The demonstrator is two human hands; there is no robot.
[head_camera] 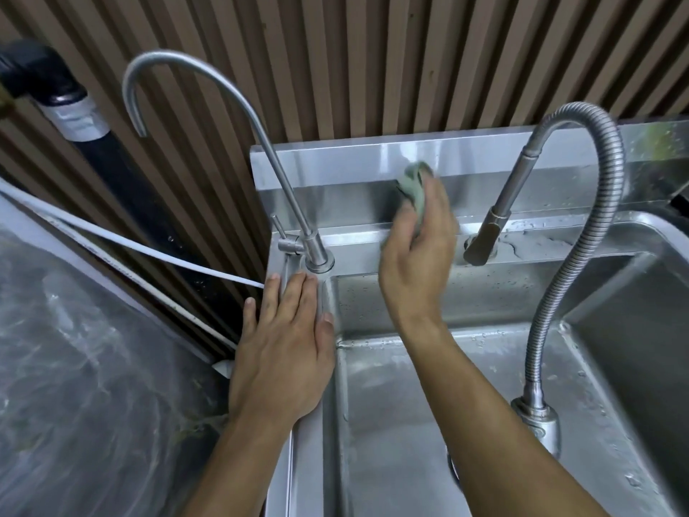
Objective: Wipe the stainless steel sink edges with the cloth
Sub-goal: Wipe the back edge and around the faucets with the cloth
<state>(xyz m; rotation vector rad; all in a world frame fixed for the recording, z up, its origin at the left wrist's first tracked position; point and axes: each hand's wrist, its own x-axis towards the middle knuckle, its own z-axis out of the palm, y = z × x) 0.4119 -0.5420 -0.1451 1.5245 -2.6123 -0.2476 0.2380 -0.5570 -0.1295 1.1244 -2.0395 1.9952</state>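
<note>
The stainless steel sink [358, 238] fills the middle and right of the view, with a raised backsplash along the rear. My right hand [417, 251] grips a crumpled grey-green cloth [414, 181] and holds it against the backsplash, just above the rear ledge between the two taps. My left hand [287, 341] lies flat, fingers straight, on the sink's left rim, its fingertips next to the base of the thin gooseneck tap [317, 255]. Water drops sit on the ledge and in the basin.
A flexible corrugated hose tap [600, 203] arches over the right side, its spray head hanging near the rear ledge. Behind stands a brown slatted wall [335, 61]. At left are a black pipe [93, 143], a thin white tube [149, 251] and clear plastic sheeting [74, 367].
</note>
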